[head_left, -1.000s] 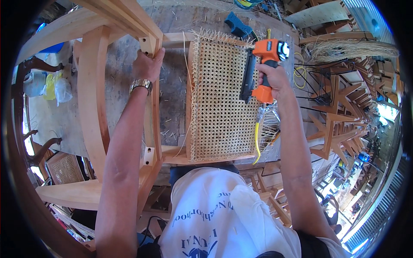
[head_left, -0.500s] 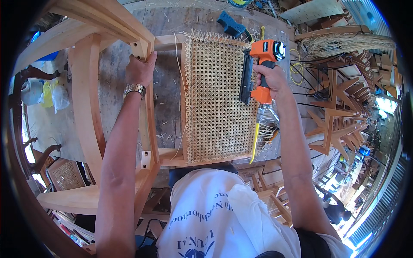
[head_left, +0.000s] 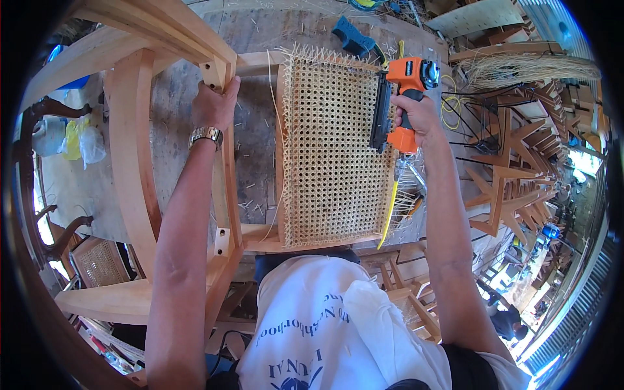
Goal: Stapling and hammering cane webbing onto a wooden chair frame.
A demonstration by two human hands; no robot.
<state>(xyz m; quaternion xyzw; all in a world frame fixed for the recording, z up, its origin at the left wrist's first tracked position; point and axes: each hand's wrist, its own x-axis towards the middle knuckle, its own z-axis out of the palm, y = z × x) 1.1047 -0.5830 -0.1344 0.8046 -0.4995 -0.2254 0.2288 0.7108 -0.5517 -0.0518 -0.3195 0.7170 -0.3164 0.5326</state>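
My right hand [head_left: 419, 117] grips an orange and black staple gun [head_left: 398, 103], its black magazine lying along the right edge of a woven cane panel [head_left: 331, 149]. The panel sits in a pale wooden chair frame [head_left: 133, 162] that lies on a worn workbench [head_left: 257, 130]. My left hand [head_left: 214, 104], with a metal watch on the wrist, clasps an upright rail of that frame near its top joint. A yellow hose [head_left: 390, 214] hangs from the gun.
A blue tool [head_left: 354, 40] lies beyond the panel. Loose cane strands [head_left: 526, 68] and several stacked wooden chair frames [head_left: 513, 175] fill the right side. Plastic bags [head_left: 78, 140] and a dark chair with a cane seat [head_left: 97, 260] are at the left.
The staple gun and my right hand have stayed along the panel's right edge with only a slight shift. My left hand keeps its hold on the frame rail.
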